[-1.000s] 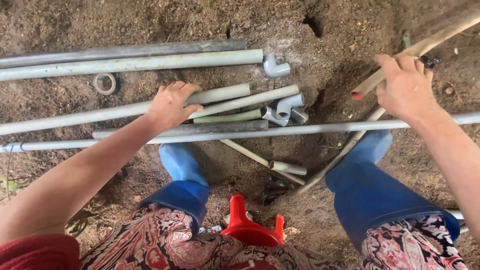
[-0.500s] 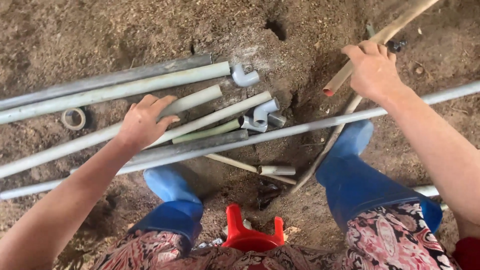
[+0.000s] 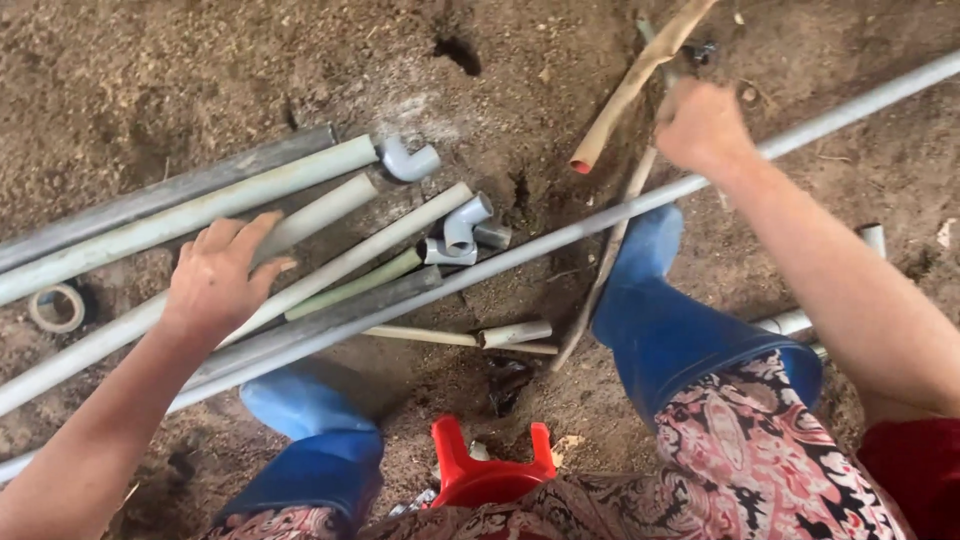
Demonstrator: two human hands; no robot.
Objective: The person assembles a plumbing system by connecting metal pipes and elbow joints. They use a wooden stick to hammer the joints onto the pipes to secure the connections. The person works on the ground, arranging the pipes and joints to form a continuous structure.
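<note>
- Long thin grey pipe point(image 3: 560, 238): my right hand point(image 3: 700, 125) grips it; it slants across the dirt.
- Pale thicker pipe point(image 3: 330, 272): lies under my left hand point(image 3: 222, 275), among others.

My right hand point(image 3: 700, 125) has closed into a fist near the wooden stick point(image 3: 640, 80). My left hand point(image 3: 220, 275) has slid left along the grey pipes point(image 3: 330, 215), fingers spread.
</note>
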